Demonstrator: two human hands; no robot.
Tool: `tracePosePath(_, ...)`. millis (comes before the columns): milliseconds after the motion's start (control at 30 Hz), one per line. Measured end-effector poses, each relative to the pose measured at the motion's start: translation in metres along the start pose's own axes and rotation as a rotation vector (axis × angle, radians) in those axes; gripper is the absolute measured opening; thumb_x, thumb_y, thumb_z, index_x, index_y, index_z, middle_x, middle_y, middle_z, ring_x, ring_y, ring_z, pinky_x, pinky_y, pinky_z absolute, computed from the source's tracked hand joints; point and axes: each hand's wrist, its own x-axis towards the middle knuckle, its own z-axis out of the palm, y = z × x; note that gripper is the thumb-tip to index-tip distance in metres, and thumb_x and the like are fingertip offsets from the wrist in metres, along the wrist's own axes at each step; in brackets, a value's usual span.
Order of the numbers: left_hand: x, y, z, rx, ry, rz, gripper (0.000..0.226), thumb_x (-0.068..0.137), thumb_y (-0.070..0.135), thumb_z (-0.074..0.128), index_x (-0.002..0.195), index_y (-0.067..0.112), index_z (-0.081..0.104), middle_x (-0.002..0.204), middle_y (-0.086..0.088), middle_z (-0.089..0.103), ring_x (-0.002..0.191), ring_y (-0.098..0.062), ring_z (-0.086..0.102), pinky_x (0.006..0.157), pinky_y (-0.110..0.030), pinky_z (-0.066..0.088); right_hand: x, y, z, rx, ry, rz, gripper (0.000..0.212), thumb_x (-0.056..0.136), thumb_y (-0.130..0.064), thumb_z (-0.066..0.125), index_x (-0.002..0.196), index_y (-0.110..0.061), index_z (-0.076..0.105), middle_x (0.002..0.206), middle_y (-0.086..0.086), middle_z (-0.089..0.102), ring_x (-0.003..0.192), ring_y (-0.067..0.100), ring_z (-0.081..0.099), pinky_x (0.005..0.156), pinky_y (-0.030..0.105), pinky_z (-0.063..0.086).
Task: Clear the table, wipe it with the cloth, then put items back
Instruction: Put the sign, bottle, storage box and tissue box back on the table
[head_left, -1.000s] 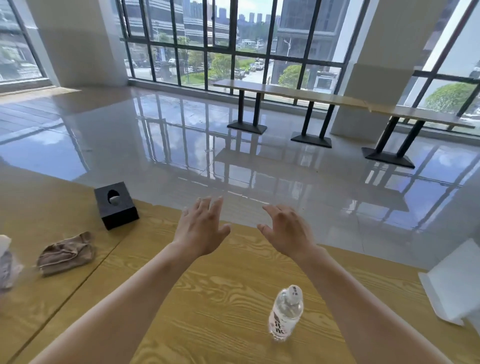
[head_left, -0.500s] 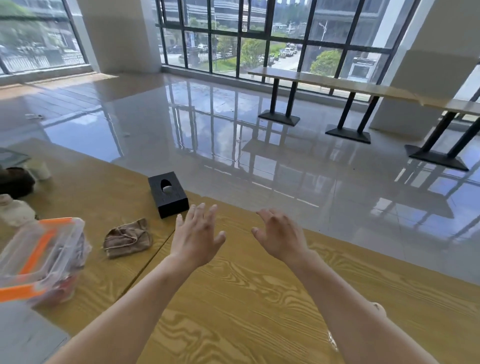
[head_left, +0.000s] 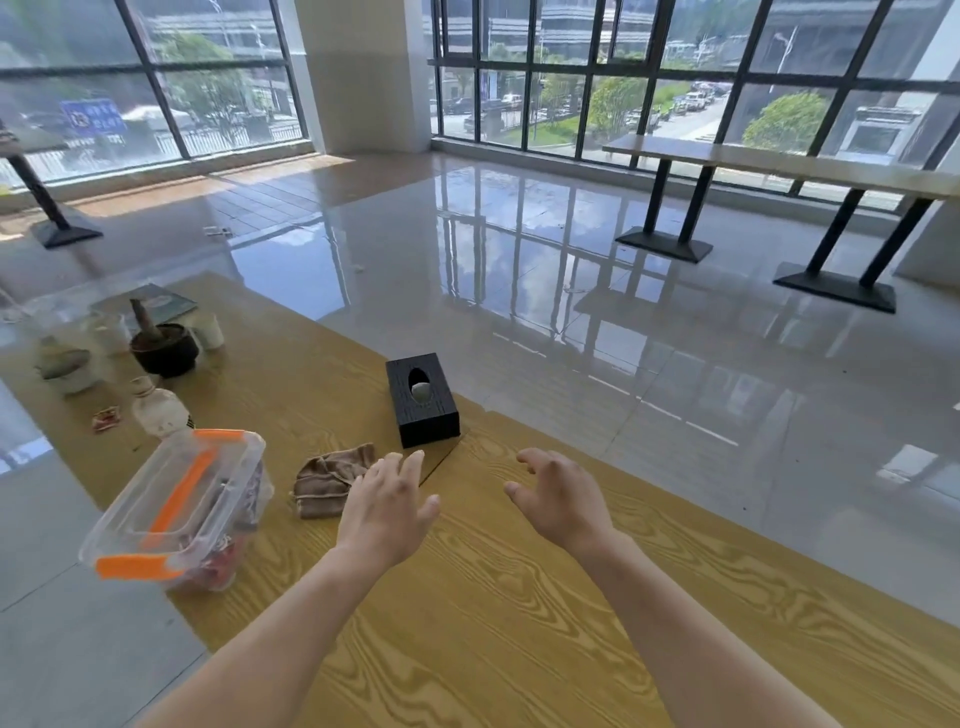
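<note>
Head view: we see both forearms reaching out over the wood-grain table (head_left: 519, 613). Our left hand (head_left: 387, 506) is spread, fingers straight and holding nothing, its fingertips just beside the right edge of the brown cloth (head_left: 327, 480); we cannot tell whether they touch it. Our right hand (head_left: 561, 499) hovers to the right, fingers loosely bent, empty. The cloth lies crumpled on the table, between the clear plastic container (head_left: 176, 509) with orange clips and the hands, just in front of the black tissue box (head_left: 422, 400). Farther left stand a small clear bottle (head_left: 158, 410), a dark bowl (head_left: 163, 349), a pale cup (head_left: 210, 331) and a red wrapper (head_left: 106, 418).
</note>
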Motion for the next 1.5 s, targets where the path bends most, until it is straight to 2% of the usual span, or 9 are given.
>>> tracePosePath(200,0.063,-0.047,0.002,-0.057,-0.033,-0.026,0.061,0.098,0.043,0.047,0.15,0.015,0.03,0.143,-0.009,0.046,0.13,-0.025,0.045,0.104,-0.036,0.04,0.063,-0.017,0.042,0.07,-0.039,0.081,0.052,0.093,-0.041,0.064,0.138,-0.017,0.056,0.126,0.004,0.066,0.115,0.023,0.061,0.092,0.035,0.051)
tracePosePath(433,0.176,-0.095,0.021,-0.139,-0.146,-0.021,0.06,0.098,0.042,0.048,0.15,0.017,0.031,0.141,-0.01,0.045,0.126,-0.027,0.047,0.101,-0.039,0.044,0.171,-0.039,0.094,0.059,-0.071,0.214,0.043,0.093,-0.039,0.063,0.129,-0.015,0.06,0.112,0.004,0.068,0.101,0.023,0.064,0.083,0.036,0.054)
tracePosePath(667,0.265,-0.111,0.051,-0.446,-0.239,-0.279,0.067,0.098,0.037,0.054,0.153,0.012,0.024,0.147,-0.016,0.041,0.128,-0.032,0.046,0.098,-0.039,0.042,0.257,-0.041,0.14,0.063,-0.128,0.34,0.042,0.091,-0.039,0.064,0.124,-0.014,0.059,0.12,0.006,0.065,0.108,0.026,0.062,0.086,0.038,0.052)
tracePosePath(833,0.313,-0.116,0.082,-0.495,-0.263,-0.391,0.078,0.097,0.036,0.056,0.155,0.012,0.009,0.151,-0.022,0.035,0.131,-0.037,0.045,0.1,-0.043,0.043,0.299,-0.036,0.173,0.048,-0.135,0.373,0.042,0.088,-0.044,0.066,0.119,-0.017,0.057,0.114,0.006,0.062,0.102,0.025,0.06,0.083,0.038,0.055)
tracePosePath(1000,0.338,-0.116,0.102,-0.526,-0.257,-0.407,0.091,0.095,0.039,0.059,0.157,0.023,-0.006,0.147,-0.024,0.036,0.123,-0.037,0.05,0.092,-0.041,0.046,0.326,-0.031,0.194,0.033,-0.156,0.416,0.046,0.089,-0.049,0.063,0.119,-0.015,0.054,0.114,0.006,0.061,0.104,0.028,0.06,0.085,0.042,0.054)
tracePosePath(1133,0.344,-0.117,0.114,-0.47,-0.269,-0.403,0.095,0.094,0.037,0.059,0.155,0.031,-0.013,0.139,-0.024,0.042,0.11,-0.034,0.056,0.089,-0.041,0.051,0.335,-0.028,0.207,0.02,-0.195,0.431,0.049,0.089,-0.052,0.061,0.122,-0.017,0.052,0.113,0.005,0.064,0.102,0.027,0.062,0.072,0.035,0.049)
tracePosePath(1233,0.346,-0.118,0.117,-0.47,-0.255,-0.412,0.095,0.093,0.033,0.061,0.155,0.033,-0.011,0.137,-0.022,0.045,0.109,-0.034,0.057,0.088,-0.042,0.051,0.339,-0.03,0.21,-0.011,-0.181,0.434,0.04,0.09,-0.045,0.06,0.118,-0.017,0.053,0.107,0.005,0.066,0.094,0.026,0.063,0.066,0.034,0.045)
tracePosePath(1367,0.343,-0.118,0.114,-0.501,-0.216,-0.413,0.095,0.092,0.033,0.062,0.156,0.034,-0.008,0.138,-0.021,0.046,0.113,-0.035,0.056,0.088,-0.041,0.047,0.338,-0.034,0.206,-0.057,-0.107,0.381,0.031,0.09,-0.041,0.061,0.107,-0.016,0.055,0.092,0.004,0.066,0.079,0.024,0.063,0.064,0.035,0.053)
tracePosePath(1500,0.331,-0.111,0.106,-0.525,-0.203,-0.393,0.095,0.092,0.032,0.063,0.156,0.035,-0.008,0.138,-0.021,0.045,0.114,-0.036,0.055,0.086,-0.039,0.046,0.325,-0.034,0.198,-0.041,-0.062,0.371,0.031,0.087,-0.044,0.062,0.102,-0.018,0.054,0.086,0.001,0.065,0.076,0.023,0.063,0.067,0.04,0.057)
